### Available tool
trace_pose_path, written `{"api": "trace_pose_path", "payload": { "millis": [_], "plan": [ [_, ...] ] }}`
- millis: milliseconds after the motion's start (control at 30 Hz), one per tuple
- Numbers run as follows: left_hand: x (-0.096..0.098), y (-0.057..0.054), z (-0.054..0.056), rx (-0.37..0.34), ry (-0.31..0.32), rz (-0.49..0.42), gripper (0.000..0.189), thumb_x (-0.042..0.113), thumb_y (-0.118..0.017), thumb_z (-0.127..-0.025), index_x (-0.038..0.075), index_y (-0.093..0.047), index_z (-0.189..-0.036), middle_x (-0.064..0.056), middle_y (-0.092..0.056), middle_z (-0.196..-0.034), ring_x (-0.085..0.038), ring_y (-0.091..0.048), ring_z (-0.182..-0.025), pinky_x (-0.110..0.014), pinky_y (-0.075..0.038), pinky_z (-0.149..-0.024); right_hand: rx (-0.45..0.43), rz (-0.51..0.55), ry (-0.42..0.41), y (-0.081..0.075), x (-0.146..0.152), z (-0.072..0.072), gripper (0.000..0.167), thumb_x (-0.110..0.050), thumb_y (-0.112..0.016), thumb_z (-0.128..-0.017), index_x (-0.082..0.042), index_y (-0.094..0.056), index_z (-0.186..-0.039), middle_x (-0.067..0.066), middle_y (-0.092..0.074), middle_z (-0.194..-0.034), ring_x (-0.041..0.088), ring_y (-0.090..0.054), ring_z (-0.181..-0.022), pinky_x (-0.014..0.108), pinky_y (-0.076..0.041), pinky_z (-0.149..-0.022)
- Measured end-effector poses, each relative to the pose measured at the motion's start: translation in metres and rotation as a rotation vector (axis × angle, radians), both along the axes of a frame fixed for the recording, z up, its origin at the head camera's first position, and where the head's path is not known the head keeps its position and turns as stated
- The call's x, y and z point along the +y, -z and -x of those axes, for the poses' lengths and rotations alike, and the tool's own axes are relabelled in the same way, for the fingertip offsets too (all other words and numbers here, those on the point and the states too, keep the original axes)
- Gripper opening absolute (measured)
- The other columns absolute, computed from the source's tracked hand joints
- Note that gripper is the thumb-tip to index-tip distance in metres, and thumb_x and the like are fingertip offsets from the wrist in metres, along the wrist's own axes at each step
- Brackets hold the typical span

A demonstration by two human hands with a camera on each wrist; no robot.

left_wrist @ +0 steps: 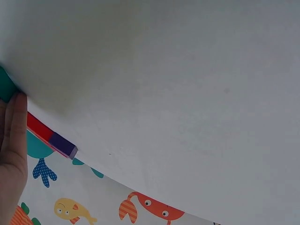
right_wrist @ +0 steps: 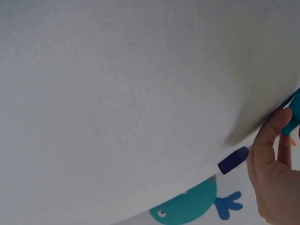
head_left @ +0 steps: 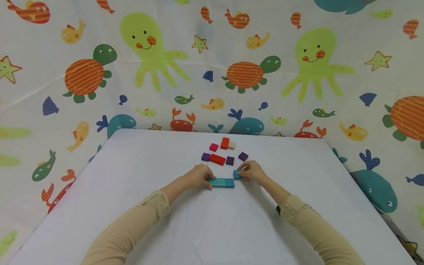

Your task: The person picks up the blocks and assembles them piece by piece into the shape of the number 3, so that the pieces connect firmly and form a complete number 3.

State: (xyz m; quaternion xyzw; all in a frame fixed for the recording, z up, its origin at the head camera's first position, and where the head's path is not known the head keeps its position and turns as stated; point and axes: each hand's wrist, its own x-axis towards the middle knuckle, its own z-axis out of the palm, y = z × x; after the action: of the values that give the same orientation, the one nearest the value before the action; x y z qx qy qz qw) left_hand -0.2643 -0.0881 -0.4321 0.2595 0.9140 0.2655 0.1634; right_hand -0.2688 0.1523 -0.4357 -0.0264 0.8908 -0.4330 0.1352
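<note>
My left hand (head_left: 199, 176) holds the left end of a long teal block (head_left: 216, 183), thumb on the near side and fingers on the far side. A blue block (head_left: 229, 183) sits flush against that block's right end. Between thumb and fingers, my right hand (head_left: 253, 172) pinches a small blue block (head_left: 237, 174), just behind and right of the row. The right wrist view catches this small block (right_wrist: 294, 115) at its right edge, with fingertips on it. In the left wrist view, only part of the teal block (left_wrist: 6, 86) shows beyond the fingers.
Behind the hands lie a long red block (head_left: 217, 159) with a purple block (head_left: 205, 157) at its left end, and two more purple blocks (head_left: 230, 161). Farther back are a pinkish-red block (head_left: 214, 147), an orange-red block (head_left: 225, 143) and a cream block (head_left: 231, 145). A patterned cloth (head_left: 212, 99) hangs behind the white table (head_left: 212, 228).
</note>
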Motion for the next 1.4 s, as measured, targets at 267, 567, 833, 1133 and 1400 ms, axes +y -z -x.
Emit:
{"api": "trace_pose_path", "payload": {
  "millis": [267,567,833,1133,1400],
  "plan": [
    [0.001,-0.001,0.000,0.008,-0.002,-0.011,0.036,0.015,-0.080,-0.073,0.005,-0.072,-0.107,-0.008,-0.072,-0.099,-0.012,-0.060,-0.080,-0.024,-0.055,-0.078,0.041,-0.142,-0.205,-0.006,0.006,0.003,0.031,-0.010,-0.070,-0.083,0.004,-0.062,-0.110,0.015,-0.062,-0.096,0.016,-0.055,-0.076,0.023,-0.049,-0.067],
    [-0.001,-0.001,0.000,0.015,0.014,-0.013,0.037,0.015,-0.080,-0.073,0.004,-0.072,-0.107,-0.008,-0.072,-0.100,-0.012,-0.061,-0.080,-0.024,-0.055,-0.077,0.096,-0.210,-0.385,-0.007,0.010,0.009,0.031,-0.006,-0.069,-0.084,0.002,-0.059,-0.112,0.016,-0.060,-0.101,0.021,-0.054,-0.087,0.030,-0.052,-0.081],
    [-0.001,-0.003,-0.001,-0.005,0.007,-0.017,0.037,0.015,-0.080,-0.073,0.004,-0.071,-0.107,-0.009,-0.072,-0.100,-0.013,-0.062,-0.081,-0.025,-0.055,-0.078,0.091,-0.200,-0.414,-0.006,0.007,0.011,0.031,-0.008,-0.069,-0.084,0.000,-0.058,-0.112,0.018,-0.060,-0.104,0.021,-0.054,-0.086,0.028,-0.051,-0.078],
    [0.002,0.001,-0.002,-0.027,-0.016,-0.006,0.037,0.014,-0.080,-0.073,0.005,-0.071,-0.107,-0.009,-0.072,-0.101,-0.014,-0.064,-0.083,-0.025,-0.055,-0.079,0.086,-0.184,-0.424,-0.004,0.008,0.008,0.030,-0.007,-0.069,-0.083,-0.001,-0.057,-0.111,0.019,-0.060,-0.105,0.019,-0.053,-0.083,0.025,-0.050,-0.074],
    [0.001,-0.001,-0.002,-0.019,-0.017,-0.009,0.037,0.014,-0.080,-0.073,0.005,-0.071,-0.107,-0.008,-0.072,-0.102,-0.013,-0.063,-0.081,-0.025,-0.055,-0.080,0.079,-0.214,-0.421,-0.007,0.005,0.007,0.031,-0.007,-0.070,-0.083,0.000,-0.058,-0.110,0.019,-0.060,-0.105,0.019,-0.055,-0.082,0.028,-0.052,-0.076]
  ]
}}
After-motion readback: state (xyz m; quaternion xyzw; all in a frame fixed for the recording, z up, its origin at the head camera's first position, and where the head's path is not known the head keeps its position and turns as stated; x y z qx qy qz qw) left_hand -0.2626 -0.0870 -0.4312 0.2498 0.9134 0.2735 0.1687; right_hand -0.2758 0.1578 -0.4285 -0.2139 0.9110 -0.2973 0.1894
